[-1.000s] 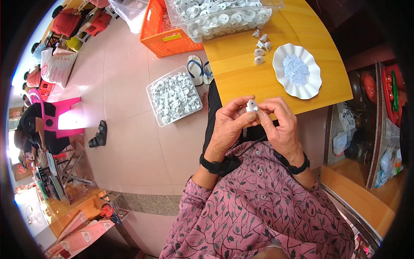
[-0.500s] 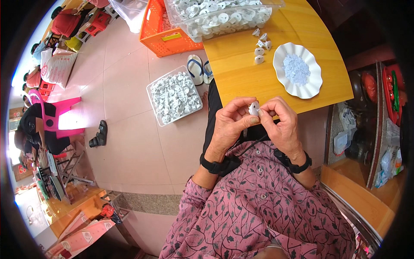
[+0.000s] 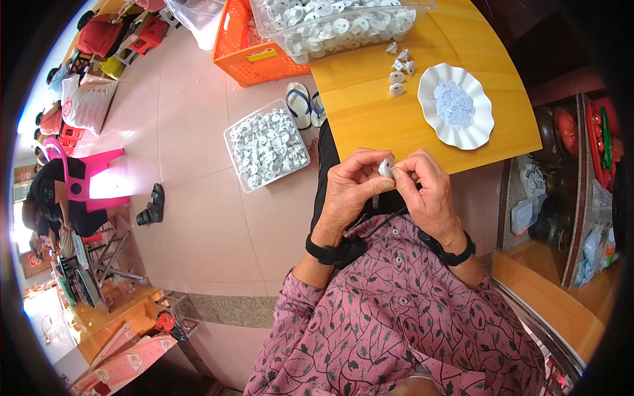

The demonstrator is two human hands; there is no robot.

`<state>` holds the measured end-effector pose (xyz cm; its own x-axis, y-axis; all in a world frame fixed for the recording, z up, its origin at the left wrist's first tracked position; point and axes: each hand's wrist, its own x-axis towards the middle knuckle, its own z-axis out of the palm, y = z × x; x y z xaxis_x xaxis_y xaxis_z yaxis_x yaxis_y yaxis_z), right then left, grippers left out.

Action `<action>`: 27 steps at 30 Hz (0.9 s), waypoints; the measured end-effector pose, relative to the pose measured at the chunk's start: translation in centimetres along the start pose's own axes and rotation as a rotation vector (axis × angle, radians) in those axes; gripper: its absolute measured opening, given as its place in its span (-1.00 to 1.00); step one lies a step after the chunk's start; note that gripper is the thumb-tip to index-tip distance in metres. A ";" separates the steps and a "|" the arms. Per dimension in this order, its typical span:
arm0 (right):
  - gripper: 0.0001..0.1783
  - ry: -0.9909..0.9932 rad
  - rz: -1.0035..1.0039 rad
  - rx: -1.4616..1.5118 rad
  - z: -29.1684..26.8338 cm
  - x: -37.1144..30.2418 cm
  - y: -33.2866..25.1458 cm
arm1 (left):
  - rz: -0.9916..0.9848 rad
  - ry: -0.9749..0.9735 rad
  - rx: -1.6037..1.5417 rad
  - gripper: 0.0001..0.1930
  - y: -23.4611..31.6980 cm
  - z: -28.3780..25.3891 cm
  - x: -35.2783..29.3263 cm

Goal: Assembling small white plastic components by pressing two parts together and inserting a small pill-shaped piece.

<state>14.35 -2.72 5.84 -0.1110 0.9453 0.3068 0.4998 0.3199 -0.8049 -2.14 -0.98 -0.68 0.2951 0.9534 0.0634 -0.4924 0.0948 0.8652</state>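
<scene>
Over the near edge of the table, a small white round plastic part [image 3: 386, 165] is pinched between the thumb and fingers of my left hand [image 3: 351, 188]. My right hand [image 3: 426, 190] is closed too, its thumb and forefinger touching the part's right side. Whether a smaller piece sits between those fingertips is hidden. A white wavy-rimmed plate [image 3: 484, 109] lies just beyond, heaped with thin pale-blue flakes [image 3: 454, 105]. Several similar white parts [image 3: 396, 77] are spread on the tabletop left of the plate.
A clear bin [image 3: 290, 41] of white parts overhangs the far left of the yellow table [image 3: 363, 122]. Below stand an orange crate [image 3: 264, 69] and a clear tub [image 3: 267, 146] of parts, beside flip-flops [image 3: 298, 105]. Shelves [image 3: 573, 198] rise at right. People sit at far left.
Both hands have shifted very slightly, still around the white plastic part, which has turned a little between the fingers. The things on the table look the same.
</scene>
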 end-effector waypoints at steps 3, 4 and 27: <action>-0.89 0.011 0.067 0.096 0.1 0.1 -0.3 | -0.016 0.025 -0.057 -0.53 0.2 0.3 0.0; -0.89 0.009 0.066 0.097 0.2 0.0 -0.3 | -0.039 0.044 -0.094 -0.53 0.3 0.4 0.0; -0.90 0.046 0.036 0.071 0.4 -0.1 -0.5 | -0.026 0.067 -0.053 -0.52 0.7 0.7 -0.2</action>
<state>13.71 -2.93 6.02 -0.0533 0.9527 0.2991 0.4403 0.2912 -0.8493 -2.02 -1.31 0.23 0.2536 0.9673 0.0065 -0.5286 0.1329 0.8384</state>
